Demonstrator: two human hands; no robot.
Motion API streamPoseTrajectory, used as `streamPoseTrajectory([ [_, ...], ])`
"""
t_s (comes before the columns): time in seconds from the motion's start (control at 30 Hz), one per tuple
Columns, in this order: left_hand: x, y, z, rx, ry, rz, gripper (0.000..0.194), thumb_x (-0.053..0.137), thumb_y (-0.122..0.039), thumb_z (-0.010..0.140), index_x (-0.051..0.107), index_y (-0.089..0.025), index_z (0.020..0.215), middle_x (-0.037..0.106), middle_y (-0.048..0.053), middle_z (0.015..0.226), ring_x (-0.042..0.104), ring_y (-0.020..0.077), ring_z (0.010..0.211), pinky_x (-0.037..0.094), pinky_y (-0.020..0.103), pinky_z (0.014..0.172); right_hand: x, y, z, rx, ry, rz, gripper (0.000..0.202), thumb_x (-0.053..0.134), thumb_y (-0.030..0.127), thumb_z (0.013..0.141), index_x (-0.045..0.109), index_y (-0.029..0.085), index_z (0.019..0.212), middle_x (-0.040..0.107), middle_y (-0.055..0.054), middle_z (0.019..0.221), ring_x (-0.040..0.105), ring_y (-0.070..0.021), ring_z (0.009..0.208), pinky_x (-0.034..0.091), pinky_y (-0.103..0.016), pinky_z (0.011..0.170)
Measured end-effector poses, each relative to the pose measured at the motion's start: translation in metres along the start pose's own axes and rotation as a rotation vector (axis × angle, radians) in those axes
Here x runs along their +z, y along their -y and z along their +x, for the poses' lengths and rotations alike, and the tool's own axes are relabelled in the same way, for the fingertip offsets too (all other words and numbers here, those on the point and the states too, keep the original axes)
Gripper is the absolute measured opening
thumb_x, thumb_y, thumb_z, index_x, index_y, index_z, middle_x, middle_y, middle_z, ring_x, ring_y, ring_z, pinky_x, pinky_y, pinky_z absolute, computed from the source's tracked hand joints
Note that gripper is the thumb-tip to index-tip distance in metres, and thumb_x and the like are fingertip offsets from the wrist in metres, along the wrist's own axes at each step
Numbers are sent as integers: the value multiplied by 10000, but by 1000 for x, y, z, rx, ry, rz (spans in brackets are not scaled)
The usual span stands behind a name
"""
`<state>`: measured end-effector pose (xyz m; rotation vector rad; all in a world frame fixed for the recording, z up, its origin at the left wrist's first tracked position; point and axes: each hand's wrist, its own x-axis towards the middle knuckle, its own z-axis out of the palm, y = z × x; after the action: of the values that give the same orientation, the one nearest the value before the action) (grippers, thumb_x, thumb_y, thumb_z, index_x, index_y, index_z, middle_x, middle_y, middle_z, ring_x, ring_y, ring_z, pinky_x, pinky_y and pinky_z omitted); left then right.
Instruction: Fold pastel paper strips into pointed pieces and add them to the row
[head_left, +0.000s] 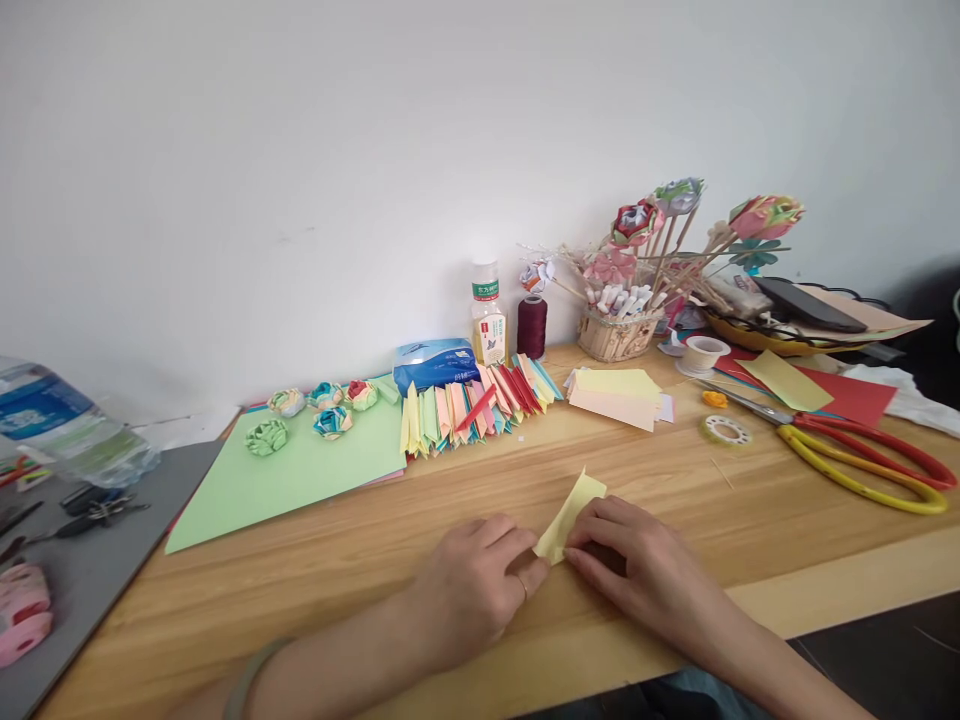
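A small piece of pale yellow paper (571,515) stands at a slant over the wooden table, a fold running along its edge. My left hand (480,575) has its fingers closed at the paper's lower left corner; a ring shows on one finger. On the other side, my right hand (637,550) pinches the paper's lower right edge between thumb and fingers. Beyond the hands lies a row of folded coloured paper strips (457,415). To its right rests a stack of flat paper rectangles (615,395), yellow and peach.
Large scissors (862,450) with red and yellow handles lie at the right, near a tape roll (726,430) and a thread spool (701,352). Several paper flowers sit on a green sheet (322,490) at the left. A basket (619,335) of flowers stands by the wall.
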<state>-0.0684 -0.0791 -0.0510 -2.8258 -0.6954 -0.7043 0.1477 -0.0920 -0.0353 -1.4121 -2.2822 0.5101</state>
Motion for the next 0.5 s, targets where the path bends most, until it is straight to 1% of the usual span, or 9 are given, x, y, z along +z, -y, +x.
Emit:
streamPoseTrajectory([
  [0.1, -3, -1, 1, 13, 0, 0, 144, 465, -148, 898, 609, -154, 896, 615, 57, 916, 535, 172, 791, 458, 274, 618, 3, 3, 1, 37, -26, -28, 135, 512, 179, 838, 583, 192, 723, 601, -32, 762, 568, -201, 747, 420, -313, 639],
  [0.27, -7, -1, 2, 30, -2, -40, 231, 407, -127, 894, 619, -155, 981, 621, 63, 913, 535, 180, 792, 482, 280, 641, 10, 3, 1, 39, -89, -44, 138, 478, 145, 814, 557, 186, 708, 590, -36, 745, 559, -194, 723, 415, -309, 627],
  [0.37, -8, -1, 2, 28, 35, -44, 269, 387, -131, 900, 611, -172, 1045, 619, 65, 906, 530, 180, 800, 485, 280, 657, 12, 3, 0, 45, -113, -61, 123, 476, 131, 789, 541, 185, 700, 583, -36, 734, 553, -195, 711, 410, -306, 615],
  [0.5, -8, -1, 3, 33, 125, -3, 260, 406, -164, 909, 595, -197, 1085, 604, 64, 931, 525, 181, 821, 479, 283, 659, 13, 4, 0, 39, -137, -90, 114, 469, 121, 776, 520, 187, 698, 575, -35, 723, 542, -193, 693, 401, -303, 602],
])
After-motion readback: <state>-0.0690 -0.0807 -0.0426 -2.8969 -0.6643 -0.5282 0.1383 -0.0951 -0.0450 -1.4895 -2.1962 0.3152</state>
